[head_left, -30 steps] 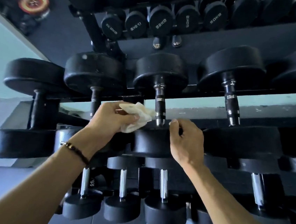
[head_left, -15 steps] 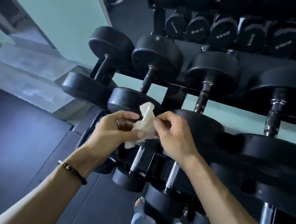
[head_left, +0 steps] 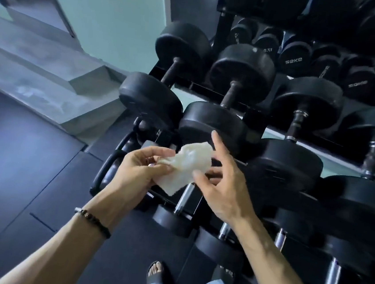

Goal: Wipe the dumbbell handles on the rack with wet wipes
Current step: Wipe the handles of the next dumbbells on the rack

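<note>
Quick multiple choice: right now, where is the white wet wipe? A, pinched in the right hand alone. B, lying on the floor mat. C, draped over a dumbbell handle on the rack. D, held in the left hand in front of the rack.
D: the left hand grips the wet wipe in front of the rack; the right hand is open beside it.

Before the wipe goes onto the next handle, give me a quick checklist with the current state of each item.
1. Wet wipe in hand: ok, the left hand pinches its edge.
2. Wipe spread for wiping: not ok, it is crumpled and hangs in the air between the hands.
3. Right hand free: ok, fingers relaxed, thumb near the wipe, no firm grip visible.
4. Wipe touching a handle: not ok, it is apart from every dumbbell.
5. Next handle reachable: ok, the leftmost middle-row dumbbell handle is uncovered.
6. Wipe still damp: cannot tell.
</note>
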`<state>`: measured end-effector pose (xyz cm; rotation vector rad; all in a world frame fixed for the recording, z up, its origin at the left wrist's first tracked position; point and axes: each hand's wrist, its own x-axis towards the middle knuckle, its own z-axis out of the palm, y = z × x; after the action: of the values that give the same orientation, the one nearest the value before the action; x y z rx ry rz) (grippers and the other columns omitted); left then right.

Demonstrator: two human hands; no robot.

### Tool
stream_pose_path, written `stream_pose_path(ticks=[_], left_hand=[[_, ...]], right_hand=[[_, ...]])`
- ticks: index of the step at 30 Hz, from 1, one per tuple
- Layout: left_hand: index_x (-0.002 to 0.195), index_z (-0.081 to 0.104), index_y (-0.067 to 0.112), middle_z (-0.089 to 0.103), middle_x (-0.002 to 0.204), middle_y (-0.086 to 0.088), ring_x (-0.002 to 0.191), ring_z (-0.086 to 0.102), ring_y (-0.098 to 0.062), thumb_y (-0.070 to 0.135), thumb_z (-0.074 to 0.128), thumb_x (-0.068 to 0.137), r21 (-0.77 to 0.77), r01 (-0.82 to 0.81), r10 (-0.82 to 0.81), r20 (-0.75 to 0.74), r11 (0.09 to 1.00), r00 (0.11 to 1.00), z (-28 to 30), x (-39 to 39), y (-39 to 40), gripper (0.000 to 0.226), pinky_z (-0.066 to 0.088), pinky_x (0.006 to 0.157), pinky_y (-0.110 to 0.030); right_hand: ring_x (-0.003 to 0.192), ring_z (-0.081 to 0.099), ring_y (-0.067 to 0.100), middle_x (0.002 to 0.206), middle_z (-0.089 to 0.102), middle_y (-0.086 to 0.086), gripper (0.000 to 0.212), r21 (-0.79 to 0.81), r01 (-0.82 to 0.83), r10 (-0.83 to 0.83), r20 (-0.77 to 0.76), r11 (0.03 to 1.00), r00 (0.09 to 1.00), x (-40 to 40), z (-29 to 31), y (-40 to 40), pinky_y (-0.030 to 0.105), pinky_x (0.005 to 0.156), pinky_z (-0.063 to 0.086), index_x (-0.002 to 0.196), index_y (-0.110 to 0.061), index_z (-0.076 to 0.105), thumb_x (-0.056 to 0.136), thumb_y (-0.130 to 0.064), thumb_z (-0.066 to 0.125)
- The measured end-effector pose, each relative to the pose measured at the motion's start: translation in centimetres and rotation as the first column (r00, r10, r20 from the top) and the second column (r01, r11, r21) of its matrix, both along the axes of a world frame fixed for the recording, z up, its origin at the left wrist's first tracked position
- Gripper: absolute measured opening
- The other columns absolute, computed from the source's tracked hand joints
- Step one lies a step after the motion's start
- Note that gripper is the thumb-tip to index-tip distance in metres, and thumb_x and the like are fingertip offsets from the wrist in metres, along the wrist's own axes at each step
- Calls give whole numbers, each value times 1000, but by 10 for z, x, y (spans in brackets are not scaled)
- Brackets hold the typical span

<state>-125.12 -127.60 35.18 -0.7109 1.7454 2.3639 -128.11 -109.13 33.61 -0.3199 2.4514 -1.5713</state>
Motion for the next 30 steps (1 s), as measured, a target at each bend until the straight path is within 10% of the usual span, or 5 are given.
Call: stream_pose_path(ticks=[5,13,20,26,30], left_hand=[[93,73,4,71,90,-17,75,68,-24,5,63,76,234,164,-181,52,958,982,2,0,-37,19,59,61,-32],[100,68,15,70,88,1,77,66,-13,34,62,91,-14,244,-243,67,970,968,9,-25,-40,22,54,63,-25],[102,70,11,70,79,-1,74,69,-12,13,78,82,-303,224,-301,-237,926,924,30,-64,-17,22,58,71,-27],[91,63,11,69,75,-7,68,68,-17,6,76,79,141,239,-201,-241,961,949,36,-123,6,18,59,63,-30],[79,69,23,70,77,-7,67,64,-19,27,86,71,-45,244,-247,-260,969,933,32,-162,22,20,54,67,-35]], right_hand=[[133,33,-5,159,30,-6,54,203,-146,170,-107,968,980,9,4,-33,-1,101,26,135,-35,61,86,-22,79],[65,63,21,69,67,12,17,-53,126,-124,28,991,992,-2,33,-35,41,62,51,73,-3,66,85,-13,73],[80,71,35,80,73,15,20,-215,199,-173,134,956,976,-42,51,-20,50,73,60,82,-6,73,90,-23,74],[92,70,26,106,74,15,36,-459,359,-117,475,812,872,-97,54,-5,35,74,58,108,-12,70,80,-35,71],[90,72,28,108,73,17,41,-585,342,66,564,735,823,-131,48,9,37,75,60,124,-14,63,84,-12,69]])
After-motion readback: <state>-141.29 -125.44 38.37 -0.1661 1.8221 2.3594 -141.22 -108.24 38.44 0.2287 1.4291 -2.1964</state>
